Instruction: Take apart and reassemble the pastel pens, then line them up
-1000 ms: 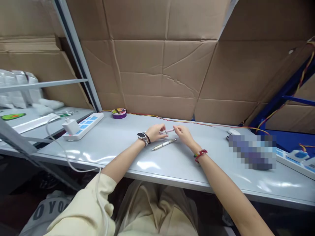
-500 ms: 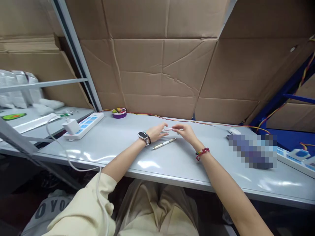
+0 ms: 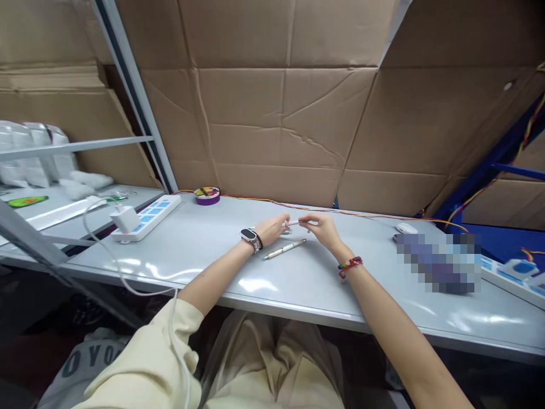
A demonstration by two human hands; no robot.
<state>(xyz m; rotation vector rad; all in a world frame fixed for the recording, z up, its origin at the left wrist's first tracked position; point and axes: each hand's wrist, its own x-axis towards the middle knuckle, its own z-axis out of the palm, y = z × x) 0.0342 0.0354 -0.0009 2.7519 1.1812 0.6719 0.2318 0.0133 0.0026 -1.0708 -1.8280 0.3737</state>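
Both of my hands meet over the middle of the grey table (image 3: 298,284). My left hand (image 3: 272,228), with a watch on its wrist, pinches one end of a small pink pen part (image 3: 293,222). My right hand (image 3: 322,228), with a red beaded bracelet on its wrist, pinches the other end. The part is held just above the tabletop. A white pen (image 3: 284,249) lies flat on the table right below and in front of my hands, untouched.
A white power strip (image 3: 147,217) with a plugged charger (image 3: 124,218) and cable lies at the left. A purple round tin (image 3: 206,195) stands near the cardboard wall. A white mouse (image 3: 406,228) and a blurred object (image 3: 438,262) lie to the right.
My hands have drawn closer together on the pink part and lifted it slightly. The white pen has not moved.
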